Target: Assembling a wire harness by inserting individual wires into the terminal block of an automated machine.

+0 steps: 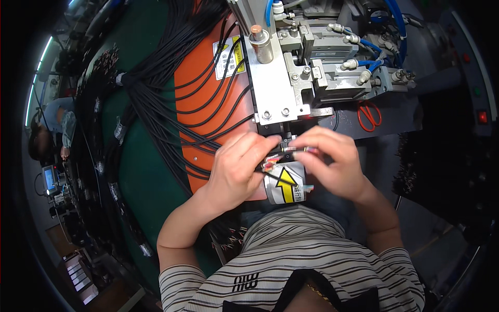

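Observation:
Just in front of the machine's front plate, my left hand [231, 166] is closed, with thumb and forefinger together around black cables. Short coloured wires [269, 165] in red, yellow and white stick out beside its fingertips. Facing it, my right hand [332, 161] has its thumb and forefinger around a thin cable end [311, 150] with small coloured wires. Between the hands sits a small black fixture [284, 143], partly covered by my fingers. Below them is a white rounded cover [278, 192] bearing a yellow arrow. A black cable piece crosses that arrow.
A bundle of black cables [150, 99] spreads over the orange plate [208, 104] and green table [138, 177]. Pneumatic cylinders [338, 78] with blue hoses stand behind. Red-handled scissors [369, 116] lie to the right. At far left is another person [57, 122].

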Demonstrator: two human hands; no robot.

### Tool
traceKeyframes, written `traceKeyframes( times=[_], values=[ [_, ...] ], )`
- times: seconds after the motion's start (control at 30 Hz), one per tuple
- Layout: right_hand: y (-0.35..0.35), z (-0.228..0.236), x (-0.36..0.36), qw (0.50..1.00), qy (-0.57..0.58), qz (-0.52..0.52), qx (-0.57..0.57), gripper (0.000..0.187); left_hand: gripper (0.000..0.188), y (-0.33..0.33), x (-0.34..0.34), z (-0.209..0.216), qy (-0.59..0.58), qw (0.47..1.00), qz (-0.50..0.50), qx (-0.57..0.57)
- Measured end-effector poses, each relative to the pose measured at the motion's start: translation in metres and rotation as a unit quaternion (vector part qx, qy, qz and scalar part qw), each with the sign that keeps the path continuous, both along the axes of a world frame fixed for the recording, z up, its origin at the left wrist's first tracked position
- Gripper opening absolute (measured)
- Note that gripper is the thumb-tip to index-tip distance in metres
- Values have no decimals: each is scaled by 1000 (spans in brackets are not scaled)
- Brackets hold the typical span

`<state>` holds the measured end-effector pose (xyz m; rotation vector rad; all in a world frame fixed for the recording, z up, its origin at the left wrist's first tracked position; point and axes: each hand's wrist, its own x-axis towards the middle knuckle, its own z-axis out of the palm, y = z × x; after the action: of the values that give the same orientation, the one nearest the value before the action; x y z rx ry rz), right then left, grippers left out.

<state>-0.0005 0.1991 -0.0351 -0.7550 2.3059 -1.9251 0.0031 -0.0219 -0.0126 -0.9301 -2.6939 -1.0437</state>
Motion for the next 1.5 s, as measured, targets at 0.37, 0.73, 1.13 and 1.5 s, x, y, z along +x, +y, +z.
traceKeyframes(
  times=[0.37,0.73,1.13,1.5],
  values=[
    [-10,-4,5,950,-234,-18,-206,22,15,14,-1,6,-15,996,27,85],
    [-1,-9,-12,817,-479,64,-316,11,19,16,-2,0,15,998,-8,53],
    [-31,-3,27,969,191,-146,50,51,10,25,-1,7,-1,993,34,109],
    [-9,-8,5,893,-303,33,-331,22,18,24,-3,-1,-4,991,29,133]
  ],
)
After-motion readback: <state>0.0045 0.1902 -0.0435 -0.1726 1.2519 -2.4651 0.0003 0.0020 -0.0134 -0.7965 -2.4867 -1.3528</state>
